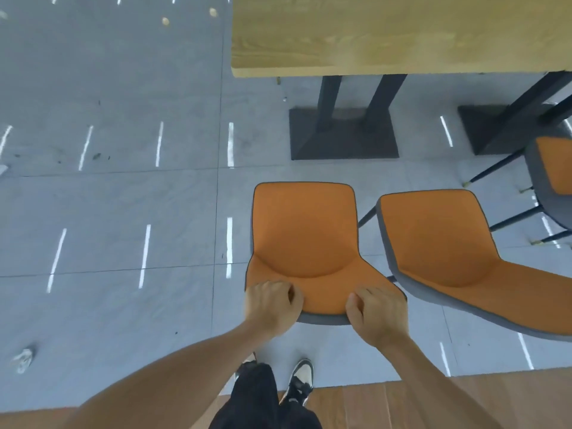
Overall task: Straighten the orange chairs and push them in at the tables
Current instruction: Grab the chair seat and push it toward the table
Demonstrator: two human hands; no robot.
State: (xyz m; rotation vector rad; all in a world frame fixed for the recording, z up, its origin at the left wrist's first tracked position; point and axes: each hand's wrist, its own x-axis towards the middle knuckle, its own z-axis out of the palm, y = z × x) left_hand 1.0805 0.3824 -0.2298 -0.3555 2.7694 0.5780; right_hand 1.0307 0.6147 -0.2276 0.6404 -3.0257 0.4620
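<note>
both hands — left hand (272, 306), right hand (376, 317) — grip unlabelled orange chair (303, 239).

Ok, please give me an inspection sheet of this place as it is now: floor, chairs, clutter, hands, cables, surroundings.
Surface: grey tiled floor, wooden strip nearest the person.
Job's things: held chair not yet under wooden table; second chair angled beside it; third chair at right edge.
Clutter: small debris on floor.
Hands: left hand and right hand, each with a closed grip on the held chair's backrest.
Cables: nothing seen.
Surroundings: dark table bases.
</note>
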